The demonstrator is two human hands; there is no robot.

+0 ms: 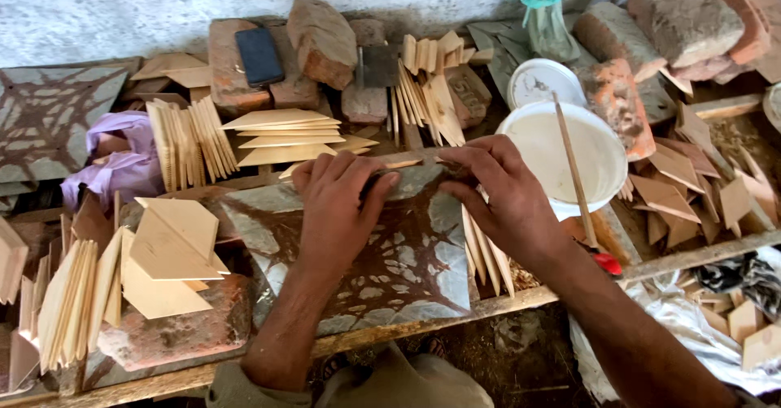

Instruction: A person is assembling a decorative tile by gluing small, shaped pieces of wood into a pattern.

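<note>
While both hands are pressed down at the far edge of a stained grey slab (382,253), a small dark tool (376,182) appears to be pinched under the left hand (338,213), its fingers curled together over it; what the tool is cannot be made out, since only a sliver shows between the fingertips. The right hand (496,192) is laid flat just beside it, fingers together and bent over the slab's top edge, seemingly so that whatever lies under the palm is steadied; no held thing can be told there. The slab is set on a wooden frame straight in front of the body, within easy reach of both wrists.

Thin wooden pieces (486,253) are fanned out beneath the right wrist, and further stacks (191,139) are stood on edge beyond the left hand, likely sorted for quick picking. A white bucket (569,156) with a stick (573,172) leaning in it is kept just to the right of the right hand. A dark phone (259,55) is rested on bricks (325,42) further off.

The work under the fingers is hidden, and the frame's right end is cut off.
</note>
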